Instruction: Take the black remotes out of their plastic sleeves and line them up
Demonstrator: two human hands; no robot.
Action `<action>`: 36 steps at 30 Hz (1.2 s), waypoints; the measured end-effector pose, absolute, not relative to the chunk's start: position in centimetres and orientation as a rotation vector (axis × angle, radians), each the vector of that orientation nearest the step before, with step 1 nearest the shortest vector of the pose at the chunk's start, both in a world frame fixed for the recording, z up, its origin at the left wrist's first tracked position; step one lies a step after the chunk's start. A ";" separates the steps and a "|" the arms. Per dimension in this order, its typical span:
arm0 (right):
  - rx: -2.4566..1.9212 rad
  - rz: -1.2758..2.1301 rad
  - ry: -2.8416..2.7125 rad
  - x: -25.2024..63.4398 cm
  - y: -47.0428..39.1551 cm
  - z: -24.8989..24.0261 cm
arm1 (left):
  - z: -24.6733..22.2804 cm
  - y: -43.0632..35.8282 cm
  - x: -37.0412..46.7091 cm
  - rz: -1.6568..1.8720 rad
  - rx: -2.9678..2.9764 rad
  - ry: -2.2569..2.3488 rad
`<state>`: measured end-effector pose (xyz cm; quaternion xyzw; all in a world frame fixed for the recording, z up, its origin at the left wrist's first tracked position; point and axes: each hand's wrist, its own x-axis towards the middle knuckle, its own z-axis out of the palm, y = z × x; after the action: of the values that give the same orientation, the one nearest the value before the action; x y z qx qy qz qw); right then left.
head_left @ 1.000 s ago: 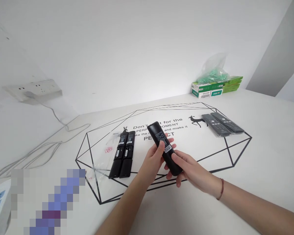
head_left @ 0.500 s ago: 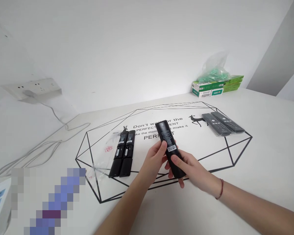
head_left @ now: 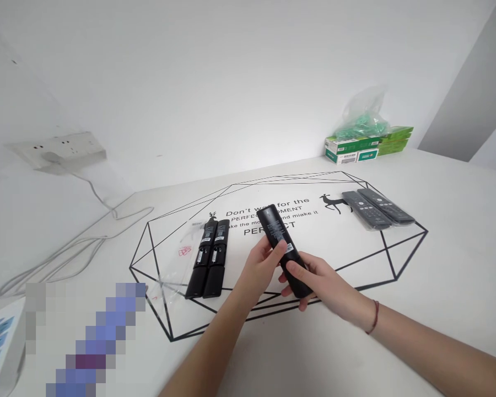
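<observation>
A black remote control (head_left: pixel 274 225) is held above the table, its labelled back turned up and its long side slanting. My left hand (head_left: pixel 263 264) is closed round its middle, the thumb lying near the white barcode label. Around the lower end wraps my right hand (head_left: pixel 317 278), thumb pressed on the back. To the left, two more black remotes lie side by side, back up, with their battery compartments (head_left: pixel 216 255) uncovered. Two dark grey remotes (head_left: pixel 366 210) in clear sleeves rest at the right, buttons up.
A clear plastic bag (head_left: pixel 169 281) lies left of the uncovered remotes. Green and white boxes (head_left: pixel 351 150) are stacked at the back right, under a bag of green material (head_left: pixel 361 127). A cable (head_left: pixel 86 242) runs from the wall socket (head_left: pixel 62 151). A blurred patch covers the lower left.
The held remote has tipped slightly to the left at its upper end. My left thumb has slid onto the edge of the barcode label.
</observation>
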<state>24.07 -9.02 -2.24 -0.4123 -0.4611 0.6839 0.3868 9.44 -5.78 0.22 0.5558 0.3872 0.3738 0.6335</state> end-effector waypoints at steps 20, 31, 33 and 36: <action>-1.029 1.727 -1.169 24.4 -8.6 -3.3 | -0.4 -4.3 8.4 1.238 1.402 1.167; -1.092 1.712 -1.071 24.1 -8.5 -3.3 | -1.9 -1.6 5.0 0.692 1.879 2.015; -1.084 1.715 -1.074 24.1 -8.5 -3.3 | -2.1 -1.6 5.1 0.587 2.027 2.044; -1.078 1.721 -1.074 24.2 -8.6 -3.4 | -2.1 -2.0 5.5 0.460 2.200 2.069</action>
<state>24.18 -8.61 -3.36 -0.4279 -0.4265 0.6835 0.4097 5.48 -2.00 -2.15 0.7195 0.6766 0.1505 0.0431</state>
